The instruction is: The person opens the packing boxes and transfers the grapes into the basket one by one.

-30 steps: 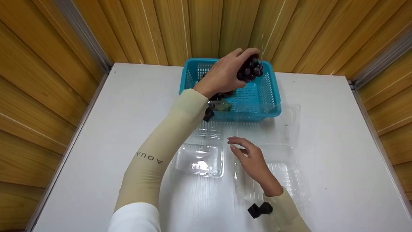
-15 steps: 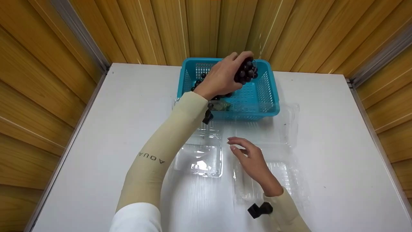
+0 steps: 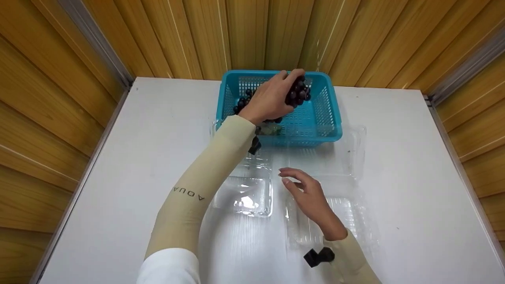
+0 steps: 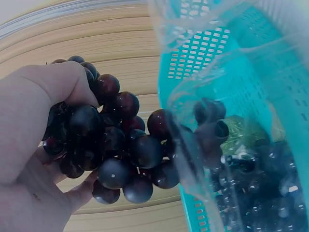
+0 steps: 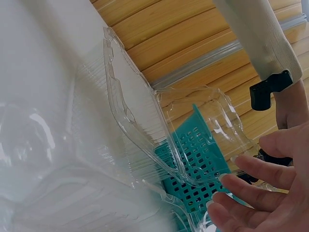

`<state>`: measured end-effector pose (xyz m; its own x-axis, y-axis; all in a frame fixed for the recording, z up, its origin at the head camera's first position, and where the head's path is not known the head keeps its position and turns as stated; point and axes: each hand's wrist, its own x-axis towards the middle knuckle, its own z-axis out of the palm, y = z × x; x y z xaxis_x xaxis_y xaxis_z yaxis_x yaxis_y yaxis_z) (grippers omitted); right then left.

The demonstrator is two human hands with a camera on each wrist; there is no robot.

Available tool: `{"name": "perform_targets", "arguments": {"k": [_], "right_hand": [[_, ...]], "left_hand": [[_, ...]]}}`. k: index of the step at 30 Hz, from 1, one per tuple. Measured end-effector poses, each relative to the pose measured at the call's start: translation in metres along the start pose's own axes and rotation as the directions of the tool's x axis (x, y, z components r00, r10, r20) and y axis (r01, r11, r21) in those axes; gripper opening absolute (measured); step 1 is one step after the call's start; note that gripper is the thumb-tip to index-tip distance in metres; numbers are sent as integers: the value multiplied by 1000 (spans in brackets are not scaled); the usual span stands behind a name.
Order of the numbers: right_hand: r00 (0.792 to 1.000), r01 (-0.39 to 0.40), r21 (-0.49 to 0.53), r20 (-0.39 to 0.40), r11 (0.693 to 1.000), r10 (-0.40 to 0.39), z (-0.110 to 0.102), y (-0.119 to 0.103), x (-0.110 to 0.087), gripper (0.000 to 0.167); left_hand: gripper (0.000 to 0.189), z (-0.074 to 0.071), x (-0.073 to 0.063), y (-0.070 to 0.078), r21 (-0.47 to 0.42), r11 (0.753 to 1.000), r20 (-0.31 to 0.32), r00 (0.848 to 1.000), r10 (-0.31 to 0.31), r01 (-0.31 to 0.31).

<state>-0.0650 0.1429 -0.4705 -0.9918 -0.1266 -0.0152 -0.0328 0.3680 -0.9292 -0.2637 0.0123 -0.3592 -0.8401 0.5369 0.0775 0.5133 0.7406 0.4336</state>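
Note:
My left hand (image 3: 269,98) grips a bunch of dark grapes (image 3: 298,94) over the teal plastic basket (image 3: 336,118). In the left wrist view, the thumb and fingers curl round the grape bunch (image 4: 113,140), which hangs at the basket's edge. More dark grapes (image 3: 240,105) lie in the left part of the basket, partly hidden by the hand and forearm. Below, my right hand (image 3: 309,195) hovers with loosely bent fingers, holding nothing, above a clear plastic container (image 3: 347,213). The right wrist view shows that hand (image 5: 268,191) with its fingers spread.
Another clear container (image 3: 246,197) lies to the left on the white table (image 3: 130,165). A raised clear lid (image 3: 349,157) stands in front of the basket. Something green (image 4: 239,133) sits among the basket's grapes. Wood-patterned walls (image 3: 252,35) enclose the table's back and sides.
With the grape bunch, my left hand has shifted slightly left and down, closer over the basket. More of the grapes inside it show. The right hand has stayed in place.

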Motion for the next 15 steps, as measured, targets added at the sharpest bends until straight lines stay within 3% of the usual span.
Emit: {"name": "perform_targets", "arguments": {"k": [15], "right_hand": [[1000, 13, -9, 3, 1000, -13, 0, 1, -1, 20]], "left_hand": [[81, 15, 3, -8, 13, 1000, 74, 997, -29, 28]]}}
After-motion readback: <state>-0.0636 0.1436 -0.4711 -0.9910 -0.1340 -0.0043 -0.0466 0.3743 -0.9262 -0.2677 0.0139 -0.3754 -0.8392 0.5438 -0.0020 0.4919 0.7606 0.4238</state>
